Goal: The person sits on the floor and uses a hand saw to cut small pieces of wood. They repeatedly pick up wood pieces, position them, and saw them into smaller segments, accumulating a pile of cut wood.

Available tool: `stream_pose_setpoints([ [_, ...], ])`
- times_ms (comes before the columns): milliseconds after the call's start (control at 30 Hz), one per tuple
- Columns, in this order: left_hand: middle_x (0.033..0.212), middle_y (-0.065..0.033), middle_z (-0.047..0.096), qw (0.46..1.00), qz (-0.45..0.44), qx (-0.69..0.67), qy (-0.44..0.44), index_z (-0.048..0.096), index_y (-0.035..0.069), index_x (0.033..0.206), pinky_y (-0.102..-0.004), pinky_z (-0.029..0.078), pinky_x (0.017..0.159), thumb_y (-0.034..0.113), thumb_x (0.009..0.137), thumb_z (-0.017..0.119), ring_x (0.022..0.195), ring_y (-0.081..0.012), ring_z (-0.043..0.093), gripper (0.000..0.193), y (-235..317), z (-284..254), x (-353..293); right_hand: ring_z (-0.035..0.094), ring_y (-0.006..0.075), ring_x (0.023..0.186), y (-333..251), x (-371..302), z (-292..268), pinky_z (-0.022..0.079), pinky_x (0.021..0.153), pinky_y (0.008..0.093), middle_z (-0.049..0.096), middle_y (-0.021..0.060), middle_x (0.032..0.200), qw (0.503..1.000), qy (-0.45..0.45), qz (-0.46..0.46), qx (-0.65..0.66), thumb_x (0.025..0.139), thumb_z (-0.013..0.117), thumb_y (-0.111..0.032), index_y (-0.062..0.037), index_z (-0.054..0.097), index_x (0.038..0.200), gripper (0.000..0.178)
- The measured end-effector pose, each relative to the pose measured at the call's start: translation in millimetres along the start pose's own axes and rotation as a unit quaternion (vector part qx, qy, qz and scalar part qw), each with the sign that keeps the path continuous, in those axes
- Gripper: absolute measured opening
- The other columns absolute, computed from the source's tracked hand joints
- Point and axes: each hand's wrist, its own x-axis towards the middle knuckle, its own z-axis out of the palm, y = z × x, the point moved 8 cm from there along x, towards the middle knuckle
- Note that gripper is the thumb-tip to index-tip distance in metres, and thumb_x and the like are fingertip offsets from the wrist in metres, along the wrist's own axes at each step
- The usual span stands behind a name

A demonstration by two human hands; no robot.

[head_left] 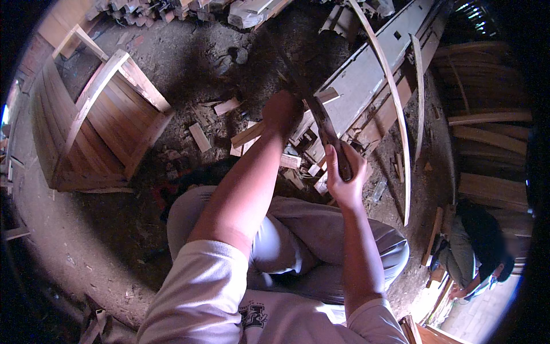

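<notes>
My left hand (282, 113) is closed around a short wooden slat (247, 135), whose lighter end shows past the hand on the right. In my right hand (347, 176) is the handle of a long, dark-bladed hand tool (318, 114). Its blade runs up and away to the left, crossing close to the slat just right of my left hand. The far end of the blade fades into shadow, and I cannot tell whether it is a saw or a large knife. Wood offcuts (290, 161) lie on the ground beneath both hands.
A slatted wooden crate (114, 117) stands at left. A pale board (366, 69) lies at far right, with long curved strips (395, 94) beside it. Stacked wood (172, 11) lines the back. Another person (478, 246) bends down at the right. My crossed legs (298, 223) are close below.
</notes>
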Motion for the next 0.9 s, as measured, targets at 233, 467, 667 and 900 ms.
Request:
stream_pose_setpoints([
  [233,0.103,-0.023,0.074,0.997,0.064,0.046,-0.003,0.076,0.005,0.102,-0.0531,0.058,0.084,0.022,0.088,0.063,0.098,-0.0428,0.072,0.026,-13,12,11,0.044,0.0059,0.053,15,0,14,0.033,0.049,0.0279,0.053,0.0037,0.059,0.991,-0.113,0.061,0.042,0.097,0.069,-0.013,0.0008,0.059,0.077,0.026],
  [467,0.1,-0.021,0.075,1.0,0.009,0.017,-0.02,0.079,0.006,0.094,-0.0529,0.058,0.084,0.026,0.087,0.064,0.095,-0.0422,0.073,0.026,-6,10,6,0.044,0.006,0.053,13,-3,9,0.033,0.049,0.0277,0.054,0.0039,0.059,0.992,-0.109,0.057,0.036,0.097,0.069,-0.011,0.0015,0.059,0.078,0.025],
  [667,0.107,-0.0216,0.074,0.991,0.056,0.116,-0.02,0.078,0.007,0.1,-0.0542,0.058,0.088,0.028,0.091,0.062,0.099,-0.0408,0.073,0.028,-28,40,28,0.048,0.0068,0.054,3,-29,-11,0.036,0.049,0.0288,0.054,0.006,0.059,0.987,-0.144,0.074,0.005,0.096,0.067,-0.007,0.001,0.058,0.078,0.022],
  [900,0.119,-0.0234,0.071,0.996,0.036,0.079,-0.017,0.075,0.009,0.114,-0.0547,0.055,0.096,0.032,0.094,0.059,0.114,-0.0402,0.068,0.034,-26,26,22,0.056,0.0199,0.049,-17,-94,-89,0.039,0.047,0.0336,0.056,0.0105,0.063,0.979,-0.176,0.051,-0.092,0.09,0.065,-0.002,-0.0026,0.059,0.08,0.012],
])
